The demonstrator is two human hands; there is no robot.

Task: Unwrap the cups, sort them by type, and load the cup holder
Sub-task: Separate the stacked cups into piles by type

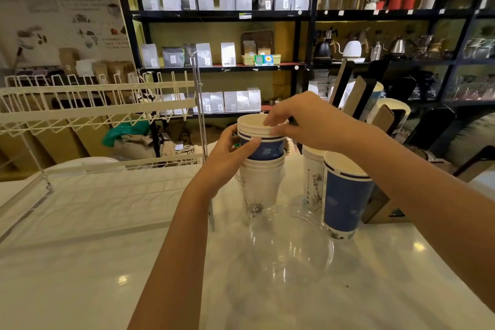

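A stack of paper cups (pixel 261 185) stands on the white marble counter (pixel 107 262): white printed cups below, a blue cup (pixel 267 149) and white-rimmed cups on top. My left hand (pixel 230 158) grips the blue cup's side. My right hand (pixel 300 118) pinches the rim of the topmost cup (pixel 254 124). To the right stand a white printed cup stack (pixel 312 177) and a blue cup stack (pixel 344 195). In front lies clear plastic, seemingly a transparent cup or wrapper (pixel 289 244). The cup holder (pixel 356 96) at the right carries cups in angled slots.
A white wire dish rack (pixel 88 107) with a metal post (pixel 201 126) takes up the left side of the counter. Black shelves (pixel 267 15) behind hold coffee bags, kettles and jars. Cardboard boxes and sacks sit on the floor beyond the counter.
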